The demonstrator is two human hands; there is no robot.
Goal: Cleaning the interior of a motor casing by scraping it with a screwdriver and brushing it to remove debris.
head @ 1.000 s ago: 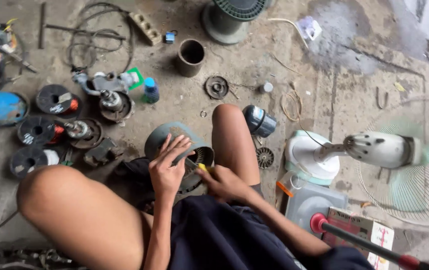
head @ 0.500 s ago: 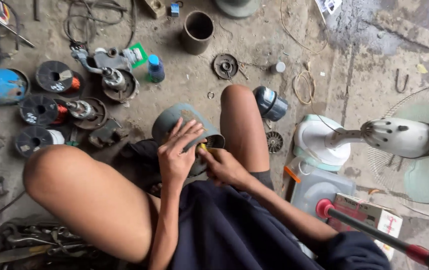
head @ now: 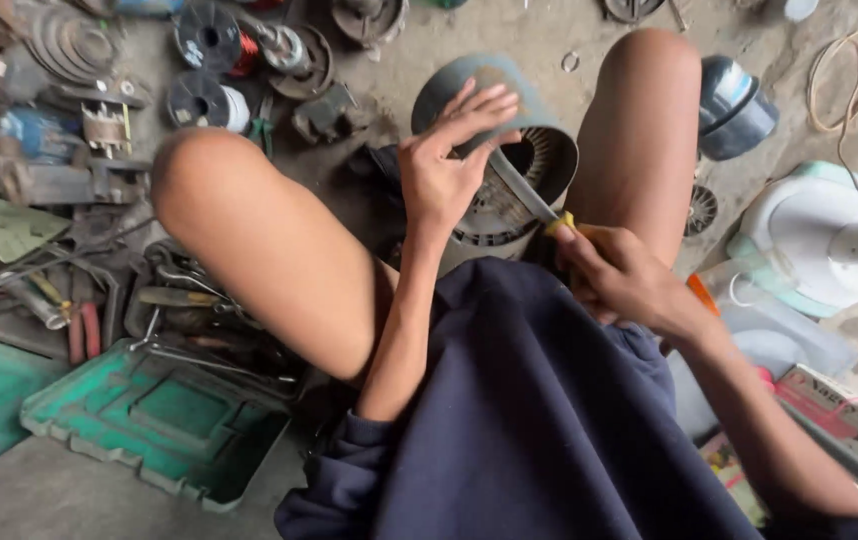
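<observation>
The grey motor housing [head: 494,150] was braced on the floor between the knees — left hand [head: 444,165] spread flat on it, fingers released. At its five o'clock, a yellow-handled screwdriver [head: 529,195] was clenched by the right hand [head: 614,275]. Heavy, rigid metal, likely — best steadied by the outer shell.
</observation>
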